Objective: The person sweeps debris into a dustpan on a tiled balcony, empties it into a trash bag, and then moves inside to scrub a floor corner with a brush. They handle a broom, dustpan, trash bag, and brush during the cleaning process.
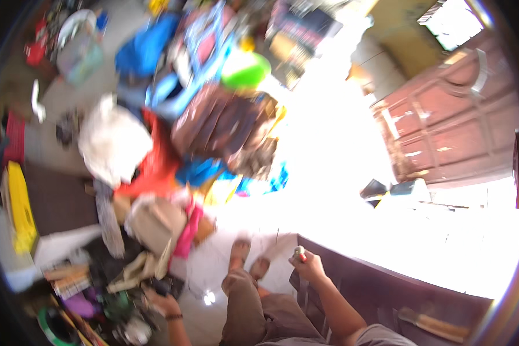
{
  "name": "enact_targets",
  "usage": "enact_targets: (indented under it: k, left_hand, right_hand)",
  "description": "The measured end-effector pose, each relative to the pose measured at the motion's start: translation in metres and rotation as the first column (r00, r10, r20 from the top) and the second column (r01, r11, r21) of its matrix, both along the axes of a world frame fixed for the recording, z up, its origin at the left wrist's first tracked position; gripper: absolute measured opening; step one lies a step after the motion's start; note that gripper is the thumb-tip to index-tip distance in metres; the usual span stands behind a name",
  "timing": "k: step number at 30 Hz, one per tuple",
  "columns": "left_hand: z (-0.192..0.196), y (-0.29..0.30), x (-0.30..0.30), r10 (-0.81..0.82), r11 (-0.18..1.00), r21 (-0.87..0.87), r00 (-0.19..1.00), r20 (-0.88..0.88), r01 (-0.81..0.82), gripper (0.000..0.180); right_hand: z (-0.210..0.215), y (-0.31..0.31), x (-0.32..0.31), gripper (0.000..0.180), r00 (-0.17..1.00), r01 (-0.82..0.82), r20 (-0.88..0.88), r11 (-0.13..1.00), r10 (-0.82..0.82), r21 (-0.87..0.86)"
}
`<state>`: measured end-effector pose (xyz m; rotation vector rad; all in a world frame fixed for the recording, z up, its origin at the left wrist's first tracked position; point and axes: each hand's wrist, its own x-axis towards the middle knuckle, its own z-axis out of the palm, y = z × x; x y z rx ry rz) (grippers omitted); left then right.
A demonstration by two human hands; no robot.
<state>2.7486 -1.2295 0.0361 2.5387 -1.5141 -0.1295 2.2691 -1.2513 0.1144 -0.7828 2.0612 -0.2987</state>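
My right hand [309, 267] is closed round a small tool with red and silver parts [299, 254], held near the corner of a dark brown wooden panel [357, 262]. Most of that tool is hidden in the fist, so its kind does not show. On the other side, my left hand [162, 303] reaches low into a heap of mixed things, next to a small black object [168, 285]. Motion smears its fingers, and I cannot tell whether they grip anything. A beige cloth strap [135, 271] lies close beside that hand.
A wooden-handled tool [438, 326] lies on the brown panel. Full bags and cloth crowd the floor ahead: a white sack [112, 141], a red cloth [153, 158], a brown bag [213, 121]. A green tape roll [57, 327] sits lower left. Strong glare washes out the right.
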Motion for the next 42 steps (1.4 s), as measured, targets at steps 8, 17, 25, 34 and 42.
enact_targets:
  k: [8, 17, 25, 34, 42]
  left_hand:
    - [-0.074, -0.133, -0.041, -0.583, 0.788, 0.336, 0.801, 0.14, 0.515, 0.064]
    - [0.253, -0.34, -0.25, -0.755, 0.582, -0.158, 0.458, -0.47, 0.798, 0.023]
    - [0.307, -0.397, -0.419, -0.712, 0.63, -0.134, 0.501, -0.492, 0.765, 0.037]
    - [0.382, -0.495, -0.657, -0.798, 0.602, -0.457, 0.481, -0.362, 0.655, 0.025]
    - [0.507, -0.593, -0.905, -0.978, 0.015, -0.803, 0.174, 0.111, 0.596, 0.02]
  right_hand:
    - [0.097, -0.117, -0.1, 0.035, 0.998, 0.045, -0.026, 0.993, -0.049, -0.112]
    - [0.128, -0.092, -0.227, 0.031, 0.87, 0.374, -0.235, 0.891, -0.433, -0.257]
    - [0.017, 0.005, -0.358, 0.033, 0.801, 0.395, -0.462, 0.916, -0.382, -0.073]
    - [-0.049, 0.001, -0.496, 0.04, 0.627, 0.772, -0.138, 0.586, -0.767, 0.246]
    - [-0.032, -0.107, -0.746, 0.035, 0.863, 0.363, -0.375, 0.932, -0.337, -0.002]
